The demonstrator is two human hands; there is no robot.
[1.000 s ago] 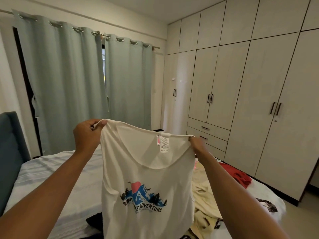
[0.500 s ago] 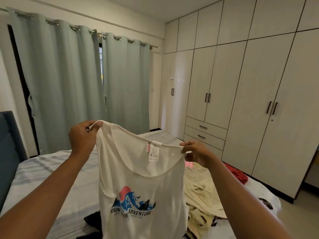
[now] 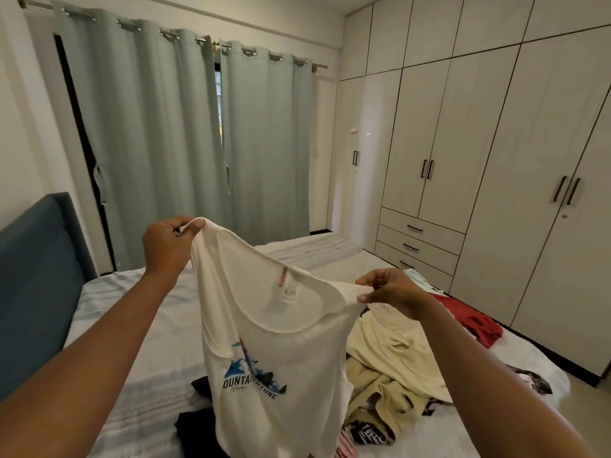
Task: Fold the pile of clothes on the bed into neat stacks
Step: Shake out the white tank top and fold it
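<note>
Top point(image 3: 277, 358), white and sleeveless with a blue mountain print, is held up above the bed point(image 3: 132, 325) at centre frame. Its hem hangs down toward the near edge.

Left hand point(image 3: 167, 244) is raised higher, fingers curled, pinching the left shoulder strap. Right hand point(image 3: 393, 292) is lower and pinches the right strap between thumb and fingers. The neckline sags between them, tag showing inside.

Pile point(image 3: 390, 358) lies on the bed to the right, below the right hand, with cream garments on top. A red garment point(image 3: 469, 317) sits farther right, and dark cloth point(image 3: 195, 424) lies near left of the top.

Blue headboard point(image 3: 36, 259) is at left, pale green curtains point(image 3: 165, 143) are far, and a wardrobe point(image 3: 496, 160) lines the right wall.
</note>
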